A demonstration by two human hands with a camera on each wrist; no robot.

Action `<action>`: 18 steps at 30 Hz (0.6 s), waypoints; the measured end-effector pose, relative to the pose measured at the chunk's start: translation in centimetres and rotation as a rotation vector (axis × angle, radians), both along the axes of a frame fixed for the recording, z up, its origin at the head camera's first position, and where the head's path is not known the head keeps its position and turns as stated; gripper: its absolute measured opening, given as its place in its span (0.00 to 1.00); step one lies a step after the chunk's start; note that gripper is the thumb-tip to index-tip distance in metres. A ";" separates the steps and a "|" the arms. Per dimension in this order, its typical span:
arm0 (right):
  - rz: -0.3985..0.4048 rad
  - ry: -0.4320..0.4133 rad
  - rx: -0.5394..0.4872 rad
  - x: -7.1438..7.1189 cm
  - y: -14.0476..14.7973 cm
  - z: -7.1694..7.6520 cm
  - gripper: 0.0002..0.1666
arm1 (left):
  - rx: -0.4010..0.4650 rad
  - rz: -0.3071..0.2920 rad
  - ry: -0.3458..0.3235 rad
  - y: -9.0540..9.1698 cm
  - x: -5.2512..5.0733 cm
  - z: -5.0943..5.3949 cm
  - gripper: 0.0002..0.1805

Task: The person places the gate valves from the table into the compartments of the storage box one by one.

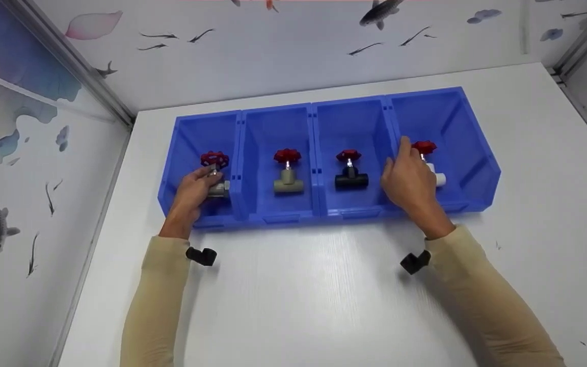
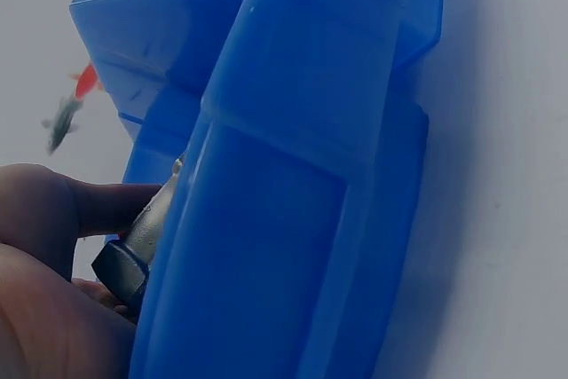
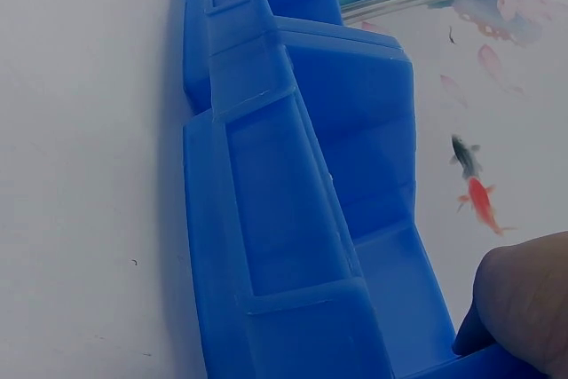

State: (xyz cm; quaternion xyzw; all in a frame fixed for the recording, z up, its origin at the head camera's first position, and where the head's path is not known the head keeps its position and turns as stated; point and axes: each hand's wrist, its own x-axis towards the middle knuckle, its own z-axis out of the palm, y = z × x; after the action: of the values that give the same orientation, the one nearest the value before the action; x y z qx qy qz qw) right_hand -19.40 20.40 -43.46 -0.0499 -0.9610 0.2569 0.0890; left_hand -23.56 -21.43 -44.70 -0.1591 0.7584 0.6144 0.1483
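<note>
In the head view my left hand reaches into the leftmost blue bin. Its thumb and fingers grip a grey metal valve below the dark red handwheel; the left wrist view shows part of the metal valve by the fingers. My right hand lies over the divider between the two right-hand bins, thumb on the left side. Beside it a white valve with a red handwheel is partly covered by the hand. The right wrist view shows only part of the right hand, most fingers hidden.
Blue bins stand joined in a row on a white table. The second bin holds a beige valve, the third a black valve, both red-wheeled. White walls with painted fish rise behind and at the left.
</note>
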 end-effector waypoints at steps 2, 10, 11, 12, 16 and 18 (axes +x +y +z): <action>0.000 -0.002 0.000 0.0 0.0 0.0 0.30 | -0.009 -0.006 0.002 0.0 -0.1 -0.1 0.32; 0.005 0.006 -0.013 0.1 0.0 0.0 0.31 | -0.023 -0.033 0.027 0.2 -0.4 -0.3 0.31; 0.003 0.007 -0.011 0.1 0.0 0.0 0.31 | -0.026 -0.036 0.029 0.2 -0.4 -0.3 0.31; 0.001 0.008 -0.008 0.1 0.0 -0.1 0.31 | -0.029 -0.039 0.029 0.2 -0.4 -0.3 0.31; -0.006 0.005 -0.002 0.0 0.0 -0.1 0.31 | -0.039 -0.047 0.021 0.1 -0.5 -0.3 0.31; -0.004 0.005 -0.001 0.0 0.0 -0.1 0.31 | -0.040 -0.045 0.022 0.1 -0.5 -0.4 0.31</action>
State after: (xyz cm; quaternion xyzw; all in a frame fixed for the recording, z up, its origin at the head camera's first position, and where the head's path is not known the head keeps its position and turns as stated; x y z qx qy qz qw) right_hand -19.41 20.43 -43.52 -0.0510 -0.9605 0.2575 0.0919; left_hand -24.09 -21.34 -45.10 -0.1383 0.7756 0.5973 0.1503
